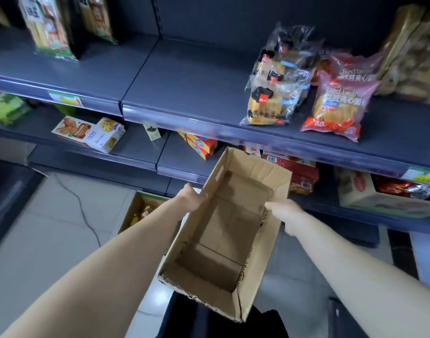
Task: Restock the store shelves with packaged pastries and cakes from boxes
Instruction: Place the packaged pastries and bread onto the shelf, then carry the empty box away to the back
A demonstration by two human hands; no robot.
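Note:
An open, empty cardboard box (pixel 223 230) is held up in front of the shelves. My left hand (pixel 190 197) grips its left wall, and my right hand (pixel 286 213) grips its right wall with the thumb over the rim. On the upper shelf (pixel 184 93) to the right lie clear bags of bread (pixel 273 93) and pink bags of red-bean buns (pixel 336 111). A second box with packaged pastries (pixel 140 211) stands on the floor under my left arm.
Tall snack bags (pixel 48 28) stand at the upper shelf's left. The lower shelf carries a biscuit carton (pixel 92 134), orange boxes (pixel 201 145), red packs (pixel 299 174) and a printed carton (pixel 360 191). A cable (pixel 82 211) runs across the tiled floor.

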